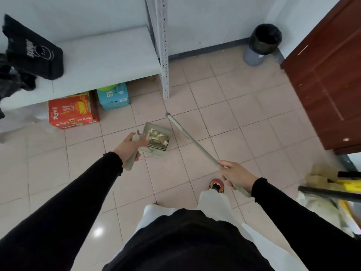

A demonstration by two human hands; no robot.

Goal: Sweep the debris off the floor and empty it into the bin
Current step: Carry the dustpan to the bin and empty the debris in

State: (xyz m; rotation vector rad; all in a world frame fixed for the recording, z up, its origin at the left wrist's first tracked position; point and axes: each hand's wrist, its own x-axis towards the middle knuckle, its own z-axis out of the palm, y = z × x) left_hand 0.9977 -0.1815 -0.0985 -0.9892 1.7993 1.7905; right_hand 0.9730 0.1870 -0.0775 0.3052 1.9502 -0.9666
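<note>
My left hand (130,146) grips the handle of a grey-green dustpan (158,140), held just above the tiled floor. Pale debris (157,137), paper-like scraps, lies inside the pan. My right hand (235,176) is closed on the long grey-green broom handle (192,142), which slants up-left past the pan's right side; the broom's far end (168,115) shows no clear bristles. The bin (262,44), grey with a black liner, stands against the far wall, well beyond both hands.
A white shelf unit (164,55) stands at left with a black bag (34,49) on it and an orange box (71,111) and a blue box (113,96) beneath. A brown wooden door (328,75) is at right. Yellow and black items (336,190) lie at lower right.
</note>
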